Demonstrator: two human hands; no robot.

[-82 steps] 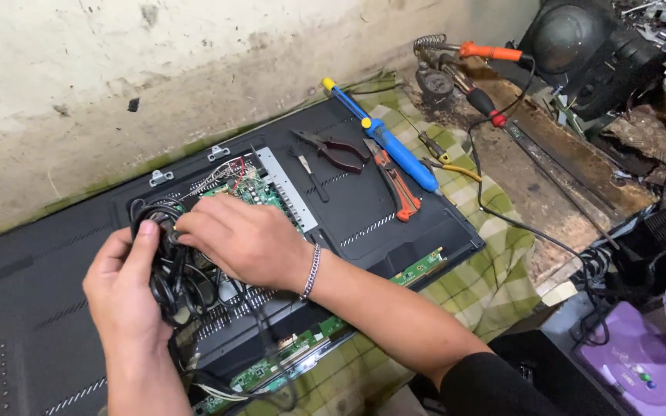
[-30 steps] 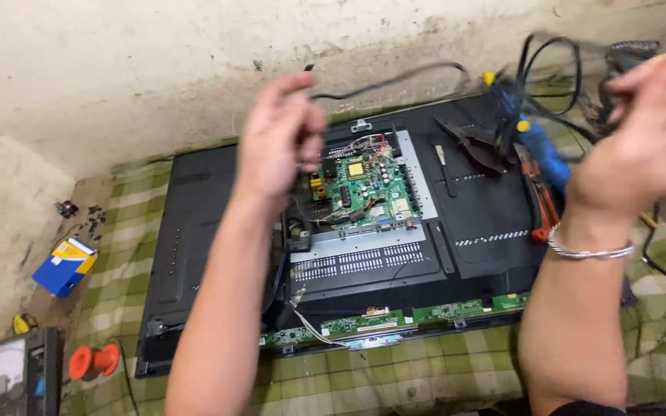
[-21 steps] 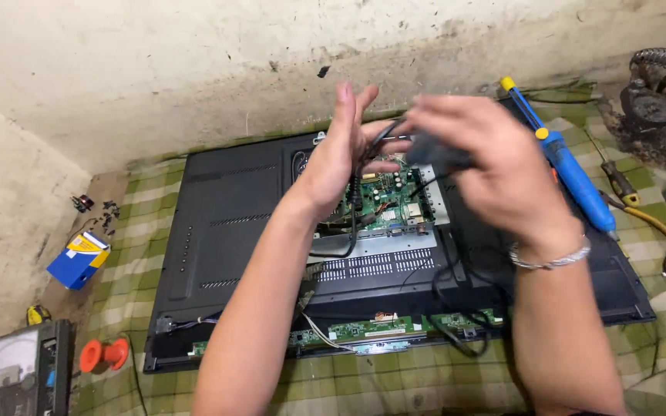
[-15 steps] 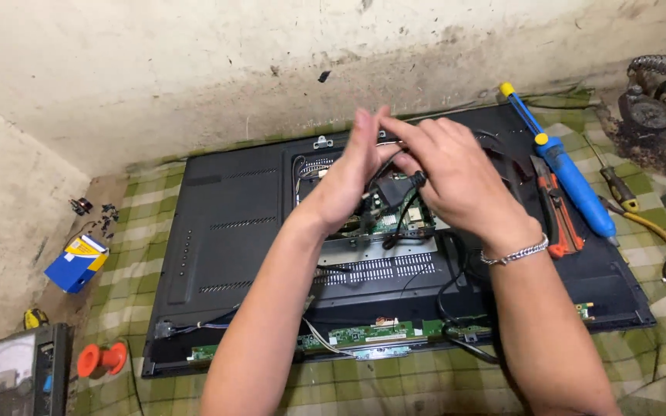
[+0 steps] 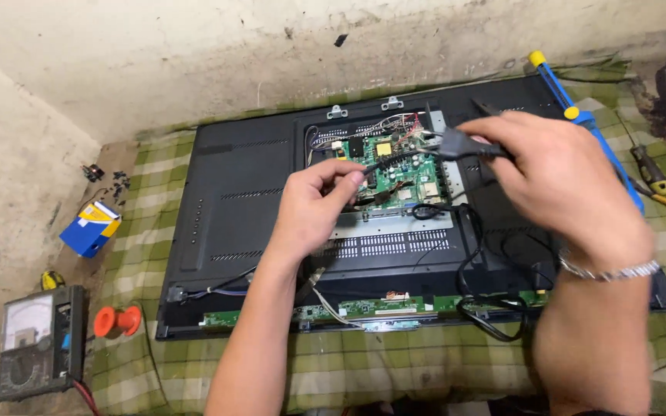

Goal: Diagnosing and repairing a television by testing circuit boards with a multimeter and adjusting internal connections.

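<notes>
Both hands, left hand (image 5: 314, 206) and right hand (image 5: 560, 181), pinch a black power cord (image 5: 406, 156).

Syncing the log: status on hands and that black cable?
Left hand pinches black cable. Right hand grips its plug over the green board. Loose cable loops lie on the TV back.
</notes>
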